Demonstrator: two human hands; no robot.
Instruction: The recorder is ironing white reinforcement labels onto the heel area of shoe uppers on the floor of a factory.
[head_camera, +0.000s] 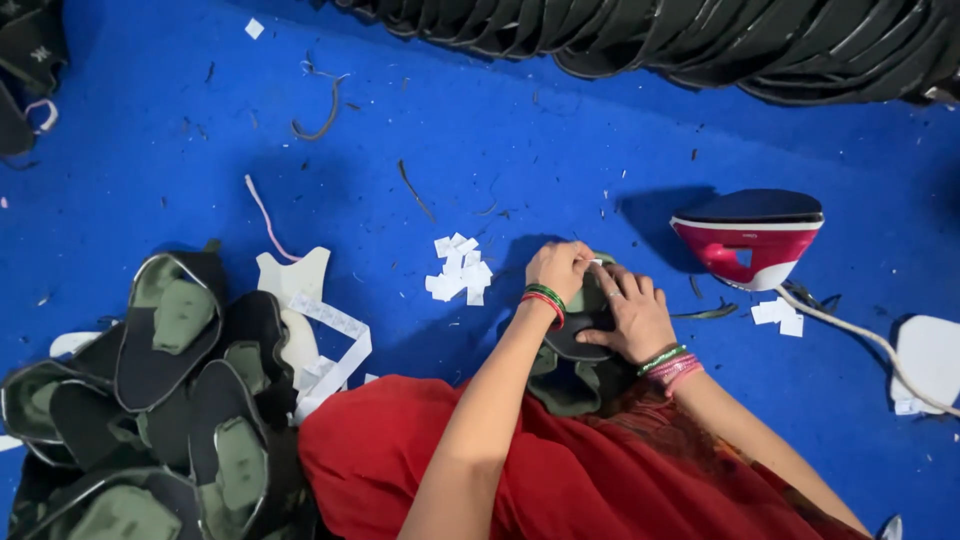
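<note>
1. Progress: one black and green shoe piece (578, 330) is lying on the person's lap over the red cloth (600, 470). A heap of like pieces (170, 400) is sitting at the left, and a black stack (700, 40) is lining the far edge of the blue floor (500, 130); which is finished cannot be told.
2. Left hand (560, 268): fingers are curling closed, pinching a small white label (597, 262) at the piece's far end.
3. Right hand (632, 318): fingers are spreading flat, pressing the piece down.
4. Loose white labels (458, 268) are lying just left; a red iron (752, 238) is standing to the right.

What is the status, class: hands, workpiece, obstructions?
Left hand and right hand both pressing on black-and-green fabric piece. Small white tag at left fingertips. Iron upright beside, white tags pile close; nothing obstructing.
</note>
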